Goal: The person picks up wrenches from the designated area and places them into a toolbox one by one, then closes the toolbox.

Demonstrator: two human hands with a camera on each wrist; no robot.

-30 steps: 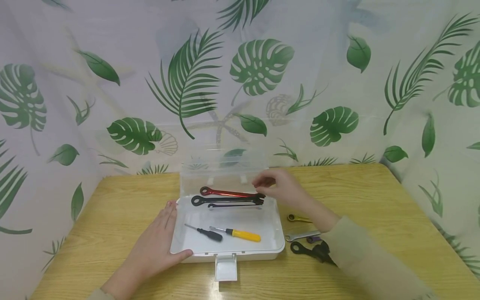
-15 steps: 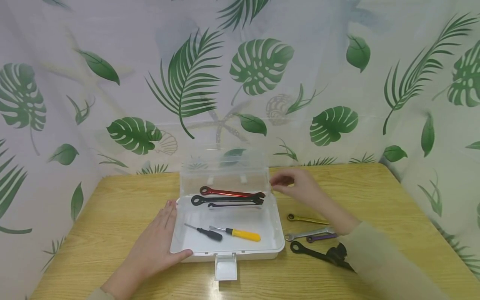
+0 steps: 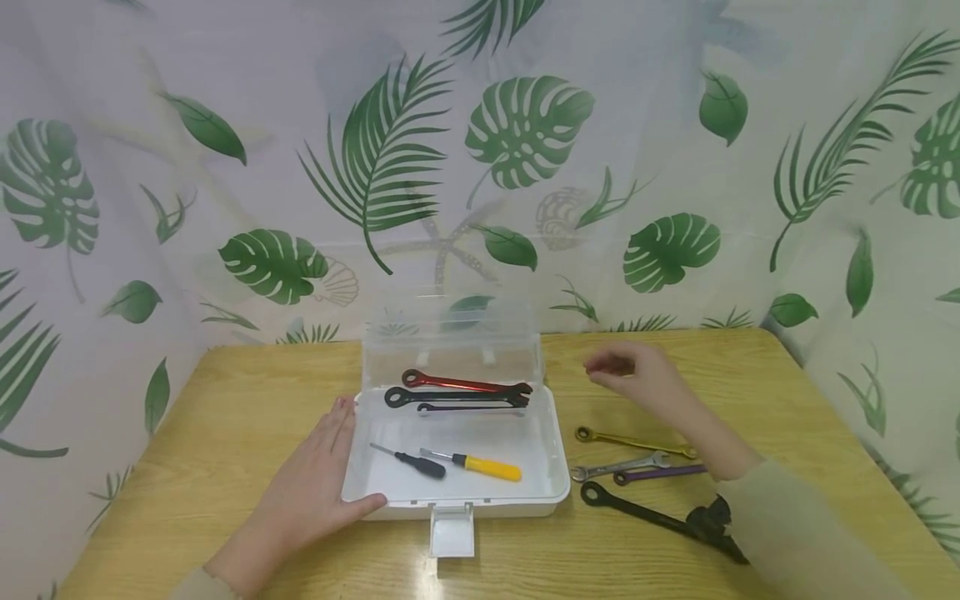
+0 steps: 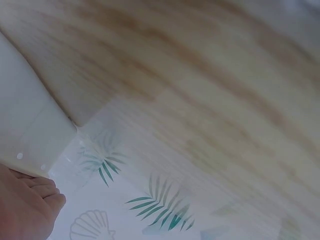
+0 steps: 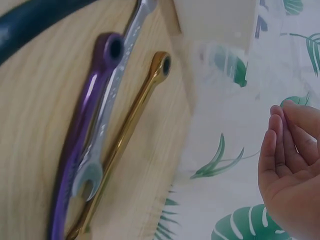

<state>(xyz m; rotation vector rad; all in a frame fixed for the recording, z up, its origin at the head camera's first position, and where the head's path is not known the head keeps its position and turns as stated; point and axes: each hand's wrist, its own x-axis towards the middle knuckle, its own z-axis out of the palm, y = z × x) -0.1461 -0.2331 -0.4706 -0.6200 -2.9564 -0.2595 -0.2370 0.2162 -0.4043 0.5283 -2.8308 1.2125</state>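
A white toolbox (image 3: 551, 433) with its clear lid (image 3: 450, 333) raised stands on the table. My left hand (image 3: 307, 475) rests along its left side, fingers straight, thumb over the front corner. Inside, at the back, lie a red wrench (image 3: 457, 383), a black wrench (image 3: 450, 397) and a thin dark wrench (image 3: 465, 408). A black screwdriver (image 3: 420, 463) and a yellow-handled screwdriver (image 3: 487, 467) lie nearer the front. My right hand (image 3: 648, 379) hovers right of the box with loosely bent fingers and nothing in them. In the right wrist view, thumb and fingertips of that hand (image 5: 290, 160) come close together.
Right of the box lie a gold wrench (image 3: 637, 442), a silver wrench (image 3: 618, 467), a purple wrench (image 3: 660, 474) and a larger black tool (image 3: 645, 510), partly behind my sleeve. The box's front latch (image 3: 452, 533) hangs down. A leaf-patterned cloth (image 3: 480, 167) backs the table.
My right hand has moved right, from the ends of the wrenches in the box to above the table, uncovering more of the loose wrenches. The left hand stays on the box.
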